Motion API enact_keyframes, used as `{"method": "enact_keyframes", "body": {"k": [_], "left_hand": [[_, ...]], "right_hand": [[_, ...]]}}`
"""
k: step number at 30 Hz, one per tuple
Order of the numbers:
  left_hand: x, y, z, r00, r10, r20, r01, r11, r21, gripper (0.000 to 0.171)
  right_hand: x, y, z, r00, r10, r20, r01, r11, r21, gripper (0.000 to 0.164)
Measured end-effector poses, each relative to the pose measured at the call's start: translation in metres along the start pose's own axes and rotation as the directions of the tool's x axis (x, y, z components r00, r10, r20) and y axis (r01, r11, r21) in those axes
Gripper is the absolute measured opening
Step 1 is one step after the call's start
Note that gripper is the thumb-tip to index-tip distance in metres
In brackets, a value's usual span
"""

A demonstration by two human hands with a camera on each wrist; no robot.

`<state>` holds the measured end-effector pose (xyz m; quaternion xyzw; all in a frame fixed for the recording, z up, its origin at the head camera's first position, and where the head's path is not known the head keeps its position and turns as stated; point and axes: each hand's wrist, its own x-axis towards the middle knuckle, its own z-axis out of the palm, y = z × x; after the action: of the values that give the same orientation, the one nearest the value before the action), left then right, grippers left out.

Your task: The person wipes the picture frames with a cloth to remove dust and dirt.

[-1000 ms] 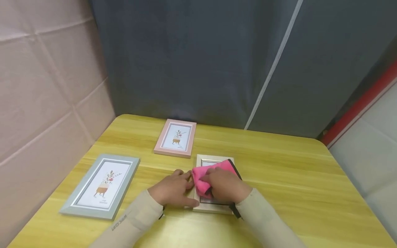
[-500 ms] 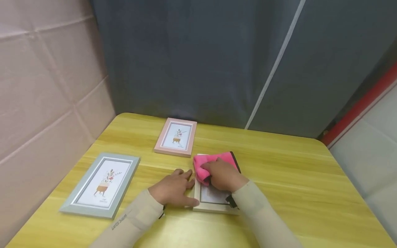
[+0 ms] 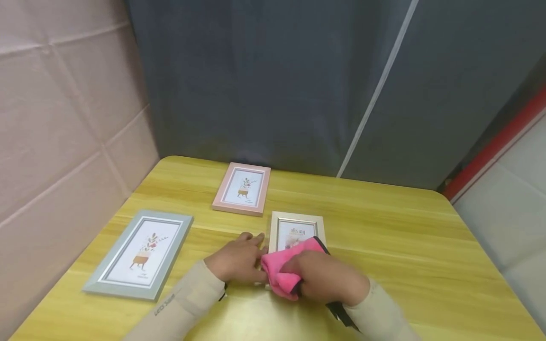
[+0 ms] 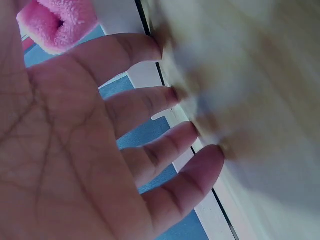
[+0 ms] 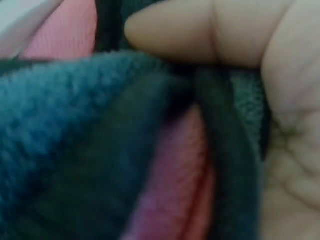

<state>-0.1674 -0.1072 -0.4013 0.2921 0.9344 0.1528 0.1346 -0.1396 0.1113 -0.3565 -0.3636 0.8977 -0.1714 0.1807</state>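
Note:
A cream picture frame (image 3: 296,230) lies flat on the table, its lower half covered by the pink cloth (image 3: 281,265) and my right hand. Bunched and edged in black, the cloth is gripped by my right hand (image 3: 328,277) over the frame's near end. The right wrist view shows the thumb pressed on folded cloth (image 5: 65,140) with a teal side. My left hand (image 3: 239,259) rests beside the frame's left edge, fingers extended. In the left wrist view, the left hand's fingertips (image 4: 185,135) touch down on the tabletop, with pink cloth (image 4: 60,25) beyond.
A pale blue picture frame (image 3: 91,284) lies at the left of the wooden table (image 3: 405,255). Farther back lies a smaller pink picture frame (image 3: 219,201). A dark curtain (image 3: 256,85) hangs behind the table, with a pale wall covering (image 3: 72,118) on the left.
My right hand moved the cloth to the frame's far end, then back toward me past its earlier position, uncovering the upper picture. The left hand stayed in place.

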Motion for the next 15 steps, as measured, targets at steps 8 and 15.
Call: {"method": "enact_keyframes", "body": {"k": [8, 15], "left_hand": [[0.0, -0.003, -0.001, 1.0, 0.003, 0.006, -0.003, 1.0, -0.001, 0.051], [0.001, -0.002, -0.002, 0.999, 0.031, 0.028, -0.033, 0.996, 0.078, 0.075]], "right_hand": [[0.019, 0.009, 0.006, 0.996, 0.038, -0.081, -0.047, 0.993, -0.111, 0.023], [0.042, 0.023, -0.004, 0.986, 0.154, -0.064, -0.161, 0.98, -0.118, 0.022]]}}
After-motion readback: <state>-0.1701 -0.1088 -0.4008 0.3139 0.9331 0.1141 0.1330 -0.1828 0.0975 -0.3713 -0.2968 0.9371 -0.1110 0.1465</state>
